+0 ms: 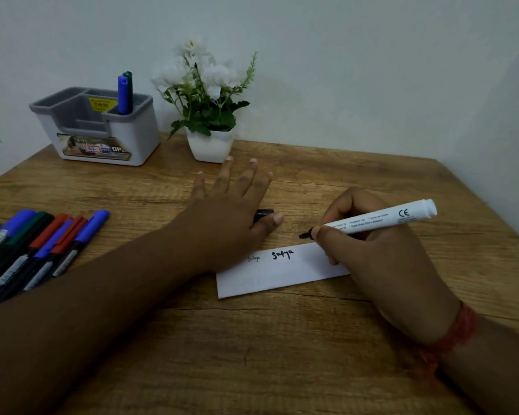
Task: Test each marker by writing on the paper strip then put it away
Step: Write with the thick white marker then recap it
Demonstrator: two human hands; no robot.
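A wooden surface [282, 339] fills the view, seen from above and behind a person's two bare arms. The landmark is a white paper strip [282, 274] lying flat near the middle, its long edges tilted slightly up to the right.

The right hand [372, 259] rests on the strip's right end, covering that edge. Its grip is closed around a white marker [381, 221], thumb and fingers pinching low on the barrel. The uncapped black tip points left and sits just above the strip's far edge; whether it touches the paper cannot be told. Two handwritten words sit along the strip's far edge, a small green one at the left and a larger black one beside it.

The left hand [231, 211] lies flat, fingers straight and spread, its heel on the strip's left end. A black cap [264, 213] shows just beyond the strip, partly hidden under this hand by the thumb.

Well left of the strip, a row of capped markers [36, 250] in blue, green, red and black lies at the surface's left edge. Far beyond the strip to the left, against the wall, a grey and white organiser [102, 130] holds a blue and a green marker upright in its right compartment. Beyond the strip, a white flower pot [210, 145] stands. Bare wood lies open on the strip's near side and beyond it to the right.
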